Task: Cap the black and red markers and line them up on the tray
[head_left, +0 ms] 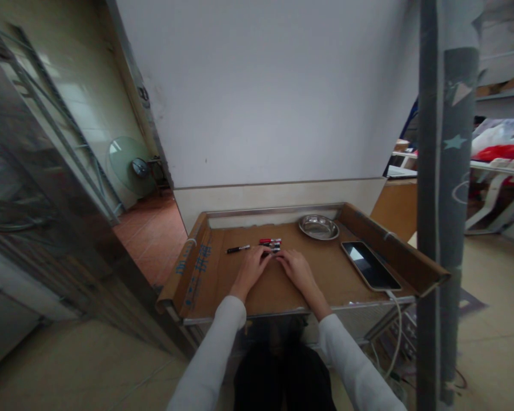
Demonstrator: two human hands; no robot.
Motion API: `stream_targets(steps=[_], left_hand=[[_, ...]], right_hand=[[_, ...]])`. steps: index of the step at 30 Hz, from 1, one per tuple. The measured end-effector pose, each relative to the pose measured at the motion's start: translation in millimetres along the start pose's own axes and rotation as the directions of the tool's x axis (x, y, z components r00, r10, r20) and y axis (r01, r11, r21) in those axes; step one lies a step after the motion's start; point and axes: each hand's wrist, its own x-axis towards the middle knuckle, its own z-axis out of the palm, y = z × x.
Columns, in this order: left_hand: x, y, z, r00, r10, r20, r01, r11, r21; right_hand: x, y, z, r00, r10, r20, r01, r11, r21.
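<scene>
Pens [269,240] lie on brown cardboard [312,288] at 12 o'clock, past the left hand [253,267] and right hand [297,268]. Fingers look narrow; cannot tell what they hold. Big wall [278,97] at 12, red floor [152,228] at 10.

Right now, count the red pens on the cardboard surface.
1 red pen, at the far side of the small pen cluster, just beyond the left hand and right hand. Others may be hidden by the hands.

Can see on cardboard-lined table [218,291]: at L, blk. pen [236,249]; in ctr., red pen [269,240] w/ dark pens [269,245] just beside; at R, round metal dish [319,228] and, nearer to front, phone [370,266].
</scene>
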Motion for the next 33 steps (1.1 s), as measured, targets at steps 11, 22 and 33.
stream_targets(steps=[11, 22, 33], left_hand=[[0, 4, -0.1, 0.996, -0.024, 0.085, 0.002, 0.968, 0.251], [1, 1, -1.6, 1.000, 0.023, 0.006, -0.024, 0.982, 0.189], [-18, -24, -16.1, 0.904, -0.259, -0.341, 0.360, 0.890, 0.279]], right_hand=[[-5, -2, -4, 0.957, 0.265, -0.122, -0.287, 0.929, -0.233], [-3, -15, -5, 1.000, -0.010, -0.015, 0.011, 0.996, 0.085], [-1, -6, 5, 0.996, 0.007, -0.083, 0.001, 0.995, 0.095]])
